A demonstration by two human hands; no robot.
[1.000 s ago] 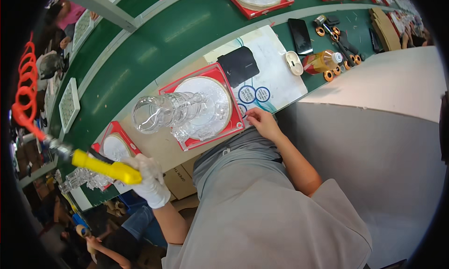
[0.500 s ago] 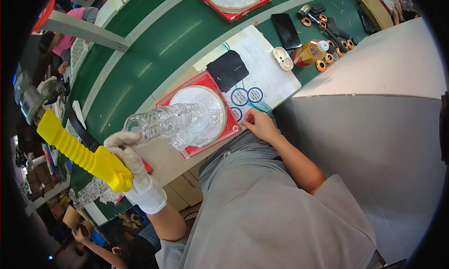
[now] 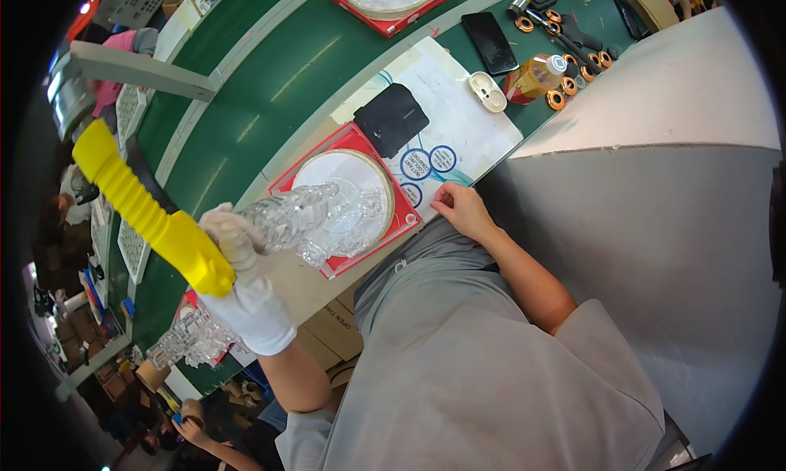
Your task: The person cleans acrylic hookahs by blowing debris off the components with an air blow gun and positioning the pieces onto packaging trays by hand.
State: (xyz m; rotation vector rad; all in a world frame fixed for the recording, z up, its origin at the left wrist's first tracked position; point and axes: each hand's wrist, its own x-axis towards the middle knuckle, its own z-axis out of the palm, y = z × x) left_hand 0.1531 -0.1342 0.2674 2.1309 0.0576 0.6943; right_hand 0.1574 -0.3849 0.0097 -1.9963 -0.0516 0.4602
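My left hand point(image 3: 250, 299), in a white glove, is closed around the upper end of a clear, ribbed column point(image 3: 295, 217). The column rises from a round white base point(image 3: 378, 189) in a red square tray point(image 3: 407, 217) with clear edges. A yellow ribbed tool point(image 3: 147, 209) with a metal head crosses in front of my left hand; whether the hand also touches it is hidden. My bare right hand point(image 3: 467, 213) rests by the near edge of a white printed mat point(image 3: 458, 127). Its fingers curl together, and nothing shows in them.
On the mat lie a black flat pouch point(image 3: 393, 119) and a cream case point(image 3: 488, 92). Beyond are a phone point(image 3: 490, 43), a drink bottle point(image 3: 534, 80) and several copper-coloured rings point(image 3: 556, 100). Another clear piece point(image 3: 195, 338) stands at left; a person's hand point(image 3: 192, 432) shows below. A grey panel point(image 3: 647, 250) stands right.
My left hand has shifted a little up and right, covering more of the column's end. The yellow tool has moved upward in view. My right hand has barely moved.
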